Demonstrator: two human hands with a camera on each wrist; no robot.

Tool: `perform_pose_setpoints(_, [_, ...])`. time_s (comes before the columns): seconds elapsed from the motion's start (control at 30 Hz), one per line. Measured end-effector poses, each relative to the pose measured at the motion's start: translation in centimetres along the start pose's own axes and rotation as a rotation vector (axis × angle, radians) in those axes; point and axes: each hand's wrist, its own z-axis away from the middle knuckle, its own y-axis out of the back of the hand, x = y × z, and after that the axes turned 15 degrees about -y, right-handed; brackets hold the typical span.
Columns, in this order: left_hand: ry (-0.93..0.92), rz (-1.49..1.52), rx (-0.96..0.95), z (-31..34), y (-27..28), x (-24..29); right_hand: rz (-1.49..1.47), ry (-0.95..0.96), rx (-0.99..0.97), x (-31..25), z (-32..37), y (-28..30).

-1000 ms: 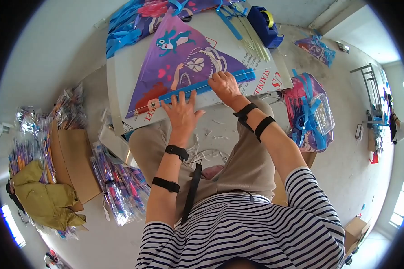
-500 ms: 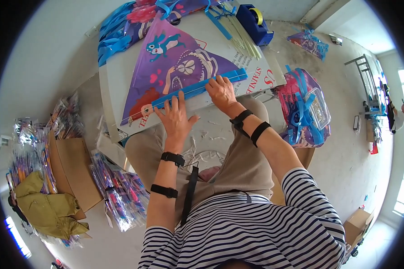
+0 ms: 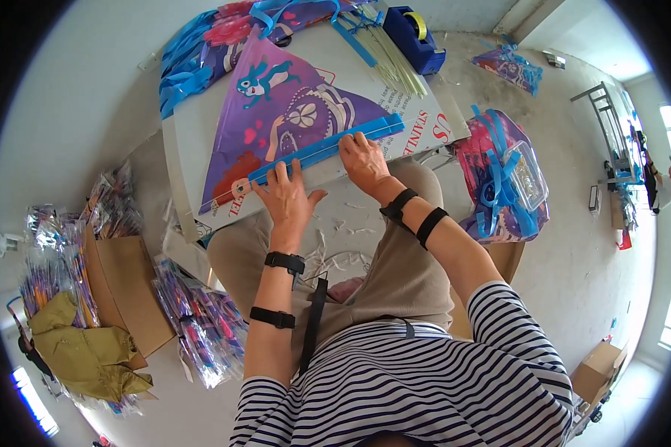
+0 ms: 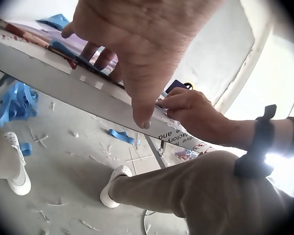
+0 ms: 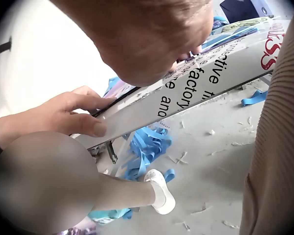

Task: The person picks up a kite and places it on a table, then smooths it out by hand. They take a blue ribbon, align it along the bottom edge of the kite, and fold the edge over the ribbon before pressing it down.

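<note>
A purple cartoon kite (image 3: 291, 112) lies flat on a white printed board (image 3: 201, 127) that rests across my knees. A long blue strip (image 3: 317, 149) runs along the kite's near edge. My left hand (image 3: 287, 195) lies with straight fingers pressing on the strip's left part, and its thumb (image 5: 90, 128) is against the board's edge (image 5: 196, 83). My right hand (image 3: 361, 160) is on the strip further right, with bent fingers that seem to pinch it at the board's edge (image 4: 64, 83). The right fingertips are hidden behind the knuckles.
A blue tape dispenser (image 3: 414, 30) and a bundle of pale sticks (image 3: 395, 56) sit at the board's far end, with blue ribbons (image 3: 183, 74) at its far left. On the floor are a bag of kites (image 3: 503, 179) to the right and a cardboard box (image 3: 123, 276) and packed kites (image 3: 197, 313) to the left.
Both hands stay on the blue strip in nearly the same places. The left hand's fingers have drawn a little closer together, and the head view has shifted slightly.
</note>
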Motion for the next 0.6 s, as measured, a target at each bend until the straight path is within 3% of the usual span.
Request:
perform_pose_setpoints(0.27, [0.003, 0.011, -0.038, 0.1, 0.2, 0.4, -0.072, -0.077, -0.069, 0.2, 0.1, 0.7])
perform_pose_setpoints(0.5, [-0.005, 0.012, -0.054, -0.3, 0.5, 0.3, -0.036, -0.025, -0.035, 0.7, -0.1, 0.6])
perform_pose_setpoints(0.6, [-0.035, -0.001, -0.036, -0.2, 0.4, 0.1, -0.177, -0.097, -0.018, 2.6, -1.2, 0.6])
